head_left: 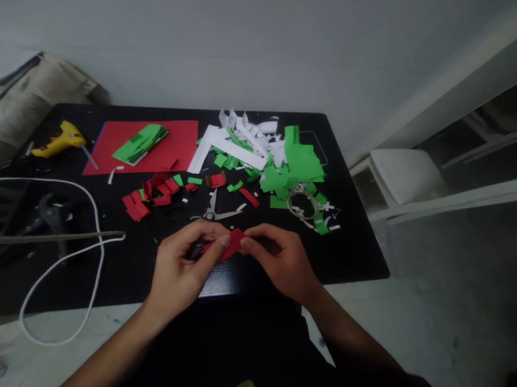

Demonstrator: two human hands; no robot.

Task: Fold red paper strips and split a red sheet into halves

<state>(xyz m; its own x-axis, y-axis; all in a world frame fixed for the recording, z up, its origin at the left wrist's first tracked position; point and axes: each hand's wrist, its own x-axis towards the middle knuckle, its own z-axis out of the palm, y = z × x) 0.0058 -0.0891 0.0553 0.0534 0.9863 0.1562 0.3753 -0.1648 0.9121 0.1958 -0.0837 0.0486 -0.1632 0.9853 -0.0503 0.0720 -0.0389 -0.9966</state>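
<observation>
In the head view, a black bench (pixel 126 276) adjoins a pale wall (pixel 249 48), a white seat (pixel 409 175) to its right. Scraps (pixel 303 161) litter it. Left hand (pixel 183 264) and right hand (pixel 283 258) pinch red paper (pixel 235 245) above its near side, fingers closed.

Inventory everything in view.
Table: 1, black, centre
Sheet: 1, red, far left
Bundled paper: 1, green, on sheet
Glue gun: 1, yellow, left
Folded pieces: several, red, left centre
Scissors: 1, black/silver, beyond hands
Strips: many, white, far centre
Scraps: many, green, right
Ring: 1, tan, right
Cable: 1, white, left
Tool: 1, dark, left, unclear
Seat: 1, white, right
Fabric item: 1, beige, left
Held paper: 1, red, between hands
Left hand: 1, bare, pinching paper
Right hand: 1, bare, pinching paper
</observation>
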